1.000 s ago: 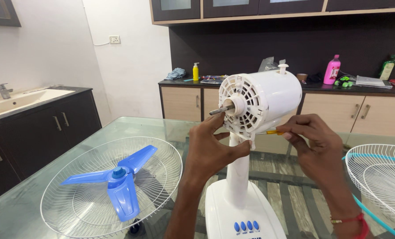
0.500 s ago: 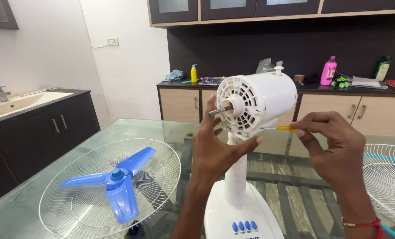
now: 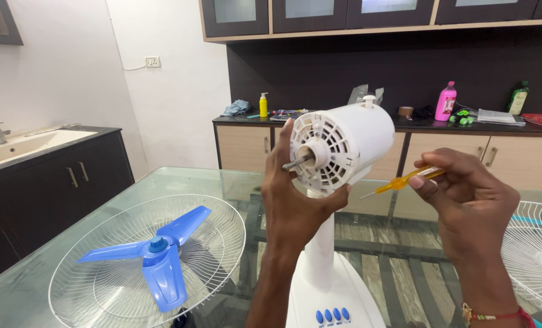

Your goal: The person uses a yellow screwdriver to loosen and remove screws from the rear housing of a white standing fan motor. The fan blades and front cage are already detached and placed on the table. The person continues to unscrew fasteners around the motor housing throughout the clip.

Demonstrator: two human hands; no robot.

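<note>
A white table fan stands on a glass table (image 3: 198,182), its motor housing (image 3: 350,143) bare, with the metal shaft pointing left. My left hand (image 3: 295,194) grips the front lower edge of the housing, fingers up along its grille face. My right hand (image 3: 471,200) holds a small yellow-handled screwdriver (image 3: 404,180), its tip just right of the housing and apart from it. Below is the fan's white base (image 3: 332,297) with blue buttons.
A white wire guard (image 3: 101,285) lies on the table at left with a blue three-blade propeller (image 3: 155,255) in it. Another guard (image 3: 538,255) lies at right. Behind are a counter with bottles (image 3: 446,102) and a sink (image 3: 16,146) at left.
My right hand has drawn the screwdriver away to the right of the housing. My left hand keeps its grip on the motor housing.
</note>
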